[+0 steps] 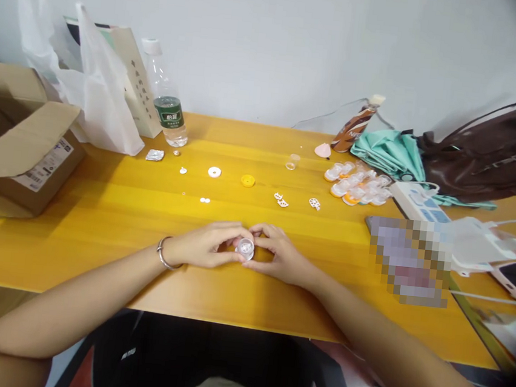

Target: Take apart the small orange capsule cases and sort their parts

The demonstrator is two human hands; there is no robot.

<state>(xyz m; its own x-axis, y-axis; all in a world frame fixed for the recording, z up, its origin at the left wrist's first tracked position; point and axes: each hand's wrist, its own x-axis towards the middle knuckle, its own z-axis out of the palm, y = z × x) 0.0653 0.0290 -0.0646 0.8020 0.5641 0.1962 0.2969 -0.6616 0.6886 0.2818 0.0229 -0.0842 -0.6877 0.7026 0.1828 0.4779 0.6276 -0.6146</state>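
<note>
A small clear round plastic case (245, 249) with white parts inside sits between my two hands, low over the near middle of the table. My left hand (214, 245) grips its left side between thumb and fingers. On the other side, my right hand (279, 254) has its fingertips closed against the case. Beyond the hands lie a yellow disc (247, 181), a white ring-shaped disc (214, 171) and two small white discs (205, 200) side by side. White openwork pieces (280, 200) and another white openwork piece (314, 204) are to the right of these.
A cardboard box (28, 159), a white plastic bag (98, 99) and a water bottle (170, 109) stand at left. Several assembled clear-and-orange pieces (354, 184) cluster at right, near a phone (401, 262), a power strip (417, 199), a brown bottle (355, 127) and a brown bag (484, 160).
</note>
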